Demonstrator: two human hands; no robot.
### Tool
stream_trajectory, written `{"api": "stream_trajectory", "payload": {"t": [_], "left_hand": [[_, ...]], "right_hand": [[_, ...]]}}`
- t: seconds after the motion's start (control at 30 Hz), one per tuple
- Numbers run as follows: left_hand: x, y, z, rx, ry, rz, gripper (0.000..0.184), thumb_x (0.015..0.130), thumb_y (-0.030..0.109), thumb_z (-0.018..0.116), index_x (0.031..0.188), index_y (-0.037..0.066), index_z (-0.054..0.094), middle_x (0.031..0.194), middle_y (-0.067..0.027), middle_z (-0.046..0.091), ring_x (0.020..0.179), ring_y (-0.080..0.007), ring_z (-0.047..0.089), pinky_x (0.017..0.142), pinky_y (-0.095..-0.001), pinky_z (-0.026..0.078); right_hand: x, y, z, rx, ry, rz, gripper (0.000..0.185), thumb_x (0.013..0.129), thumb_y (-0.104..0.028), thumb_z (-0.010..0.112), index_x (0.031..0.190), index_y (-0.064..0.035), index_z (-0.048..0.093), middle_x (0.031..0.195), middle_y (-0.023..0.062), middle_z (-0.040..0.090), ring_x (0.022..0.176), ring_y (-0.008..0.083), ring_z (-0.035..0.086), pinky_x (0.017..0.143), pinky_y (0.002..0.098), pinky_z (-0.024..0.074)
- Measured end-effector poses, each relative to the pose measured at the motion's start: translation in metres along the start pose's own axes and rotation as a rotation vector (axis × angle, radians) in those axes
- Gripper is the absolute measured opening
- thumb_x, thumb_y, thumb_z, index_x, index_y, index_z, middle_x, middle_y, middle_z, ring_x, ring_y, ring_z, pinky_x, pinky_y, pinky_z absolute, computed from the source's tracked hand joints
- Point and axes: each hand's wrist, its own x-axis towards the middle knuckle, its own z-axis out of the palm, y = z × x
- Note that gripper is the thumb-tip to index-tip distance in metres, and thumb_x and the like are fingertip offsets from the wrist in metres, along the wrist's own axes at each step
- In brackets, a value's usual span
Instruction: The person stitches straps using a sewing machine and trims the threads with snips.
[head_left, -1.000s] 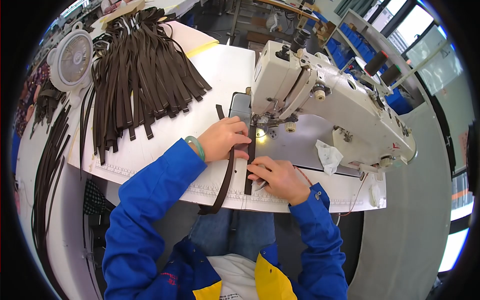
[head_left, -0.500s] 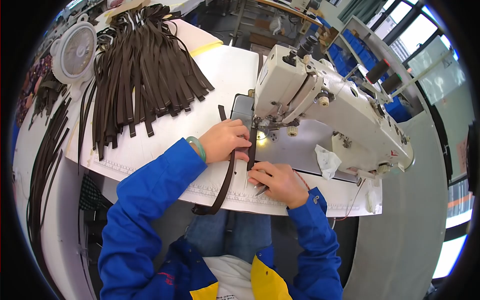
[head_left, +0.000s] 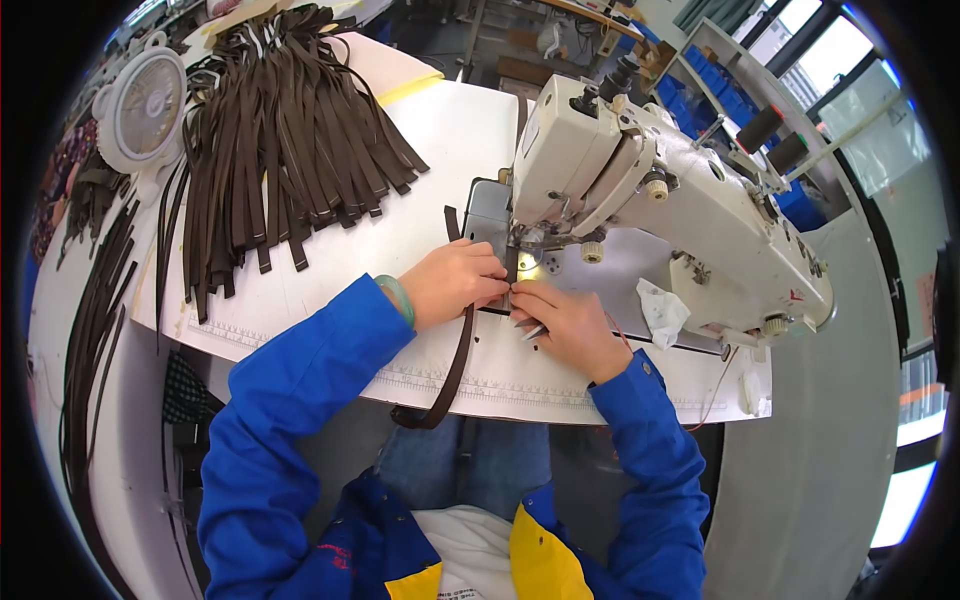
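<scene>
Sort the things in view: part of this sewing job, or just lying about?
Likely in the job: sewing machine, dark strap at its needle, strap at left hand, strap bundle, thread spools, metal tool in right hand.

Apparently lying about: white fan, crumpled tissue.

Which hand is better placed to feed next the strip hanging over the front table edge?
Probably the left hand: that fabric strip runs through or beneath it. The right hand is farther from the strip and seems to hold a pointed metal tool.
</scene>
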Motion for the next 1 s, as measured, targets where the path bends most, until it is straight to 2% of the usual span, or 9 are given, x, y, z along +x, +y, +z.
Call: {"api": "stream_trajectory", "payload": {"t": [0.33, 0.4, 0.5, 0.73, 0.8, 0.83, 0.9, 0.97, 1.0], "left_hand": [[0.009, -0.024, 0.015, 0.039, 0.091, -0.11, 0.017, 0.067, 0.003, 0.064, 0.083, 0.007, 0.067, 0.084, -0.0056, 0.056, 0.084, -0.023, 0.053, 0.072, -0.0321, 0.048], [0.011, -0.026, 0.014, 0.034, 0.065, -0.145, 0.018, 0.071, 0.005, 0.066, 0.088, 0.005, 0.067, 0.089, -0.0068, 0.057, 0.085, -0.0241, 0.054, 0.073, -0.0326, 0.048], [0.012, -0.028, 0.015, 0.0, 0.073, -0.152, 0.017, 0.073, 0.007, 0.066, 0.09, 0.004, 0.066, 0.091, -0.0076, 0.058, 0.085, -0.0246, 0.054, 0.074, -0.0327, 0.048], [0.022, -0.051, 0.012, -0.042, 0.136, -0.206, 0.017, 0.069, 0.009, 0.069, 0.085, 0.002, 0.066, 0.09, -0.0086, 0.061, 0.089, -0.0282, 0.053, 0.078, -0.0362, 0.048], [0.025, -0.059, 0.009, -0.057, 0.034, -0.205, 0.024, 0.07, 0.015, 0.07, 0.089, 0.002, 0.067, 0.094, -0.0078, 0.064, 0.093, -0.03, 0.052, 0.083, -0.0363, 0.047], [0.026, -0.062, 0.008, -0.067, 0.015, -0.194, 0.025, 0.07, 0.017, 0.07, 0.091, 0.002, 0.068, 0.095, -0.0076, 0.065, 0.094, -0.0299, 0.052, 0.084, -0.0362, 0.046], [0.027, -0.064, 0.008, -0.077, -0.016, -0.191, 0.027, 0.071, 0.019, 0.07, 0.092, 0.002, 0.068, 0.097, -0.0075, 0.066, 0.096, -0.0295, 0.052, 0.085, -0.0362, 0.046], [0.027, -0.065, 0.008, -0.077, -0.038, -0.208, 0.029, 0.072, 0.021, 0.07, 0.093, 0.002, 0.068, 0.1, -0.0074, 0.066, 0.097, -0.0287, 0.052, 0.086, -0.0362, 0.046], [0.026, -0.066, 0.01, -0.076, -0.029, -0.203, 0.028, 0.072, 0.021, 0.07, 0.093, 0.002, 0.068, 0.1, -0.0075, 0.066, 0.097, -0.0286, 0.052, 0.086, -0.0364, 0.045]], "right_hand": [[0.011, 0.012, 0.006, -0.079, 0.035, 0.072, 0.017, 0.073, -0.009, 0.068, 0.089, -0.0073, 0.063, 0.093, 0.0025, 0.062, 0.065, 0.0236, 0.062, 0.055, 0.0326, 0.0496], [0.005, 0.006, 0.004, -0.124, 0.027, 0.117, 0.016, 0.073, -0.009, 0.068, 0.088, -0.0072, 0.063, 0.093, 0.0031, 0.062, 0.065, 0.024, 0.061, 0.055, 0.0329, 0.0493], [-0.006, -0.005, -0.007, -0.167, 0.129, 0.123, 0.016, 0.074, -0.013, 0.067, 0.089, -0.0104, 0.061, 0.09, 0.0012, 0.06, 0.062, 0.0218, 0.06, 0.053, 0.0323, 0.0475], [-0.049, -0.022, -0.031, -0.141, 0.302, 0.297, 0.021, 0.071, -0.007, 0.07, 0.092, -0.0078, 0.065, 0.084, 0.006, 0.062, 0.061, 0.0232, 0.059, 0.053, 0.0299, 0.0472], [-0.062, -0.021, -0.035, -0.098, 0.352, 0.393, 0.021, 0.072, -0.005, 0.069, 0.092, -0.0067, 0.065, 0.083, 0.0075, 0.062, 0.061, 0.0235, 0.06, 0.052, 0.0295, 0.0467], [-0.069, -0.016, -0.04, -0.112, 0.429, 0.353, 0.02, 0.074, -0.003, 0.068, 0.093, -0.0049, 0.064, 0.081, 0.0088, 0.062, 0.059, 0.0224, 0.059, 0.052, 0.0298, 0.0464], [-0.091, -0.007, -0.06, -0.221, 0.525, 0.536, 0.018, 0.08, -0.003, 0.064, 0.098, -0.003, 0.064, 0.079, 0.0077, 0.062, 0.06, 0.0172, 0.057, 0.052, 0.0276, 0.0445], [-0.123, 0.036, -0.087, -0.279, 0.859, 0.596, 0.018, 0.09, -0.008, 0.055, 0.104, 0.0006, 0.061, 0.082, 0.0025, 0.06, 0.064, 0.0075, 0.049, 0.055, 0.019, 0.0384], [-0.127, 0.054, -0.114, -0.258, 1.071, 0.661, 0.026, 0.094, -0.013, 0.048, 0.115, 0.0, 0.057, 0.083, 0.0021, 0.059, 0.068, 0.0066, 0.05, 0.057, 0.0202, 0.038]]}}
